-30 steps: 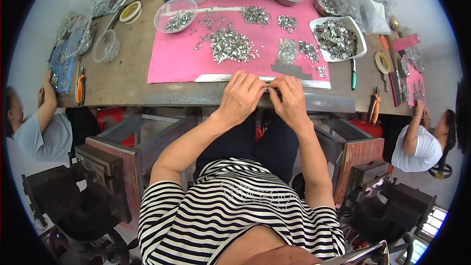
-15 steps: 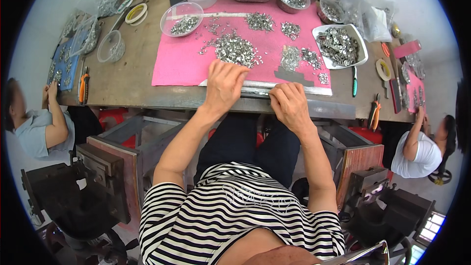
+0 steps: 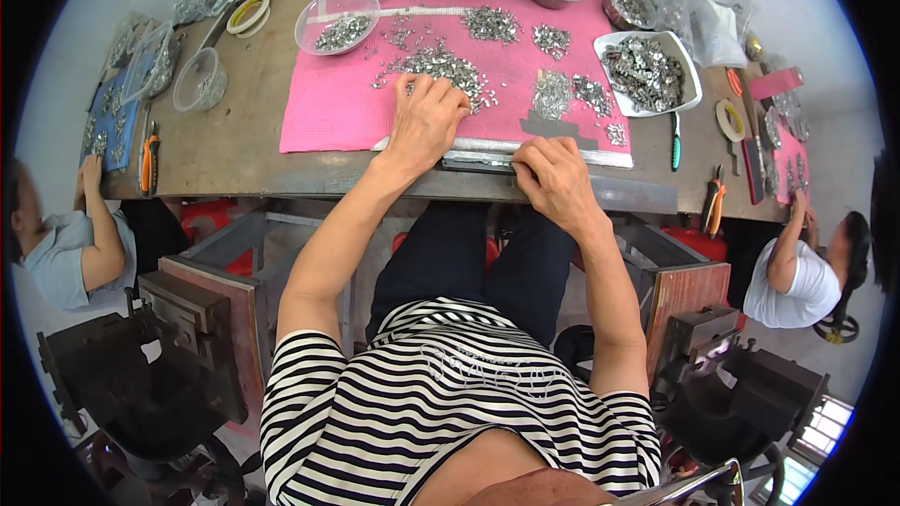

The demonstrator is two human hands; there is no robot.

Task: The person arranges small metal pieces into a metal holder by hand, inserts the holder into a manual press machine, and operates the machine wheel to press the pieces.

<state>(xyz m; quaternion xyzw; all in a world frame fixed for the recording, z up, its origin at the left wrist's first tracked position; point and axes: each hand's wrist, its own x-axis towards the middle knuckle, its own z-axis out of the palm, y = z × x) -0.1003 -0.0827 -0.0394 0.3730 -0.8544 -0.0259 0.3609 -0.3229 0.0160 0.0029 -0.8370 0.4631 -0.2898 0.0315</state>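
My left hand (image 3: 427,122) rests at the near edge of a heap of small silvery metal pieces (image 3: 448,68) on a pink mat (image 3: 323,108). Its fingers are bent together, and their tips are partly hidden. At the table's front edge, my right hand (image 3: 558,173) pinches the right part of a narrow dark metal strip (image 3: 478,165). This strip lies along the mat's white near border. Between the hands and the smaller heaps lies a flat grey piece (image 3: 560,130), with a patch of thin clear or silvery parts (image 3: 551,94) just beyond it.
A white dish of metal parts (image 3: 690,66) stands right of the mat, beside a green-handled brush (image 3: 676,145). Clear bowls (image 3: 305,28) line the far side. Orange-handled pliers (image 3: 150,159) lie left, another pair (image 3: 714,201) right. People work at both sides.
My left hand has moved away from the strip, farther over the heap, uncovering more of the strip. My right hand stays at the strip. The whole view has shifted slightly.
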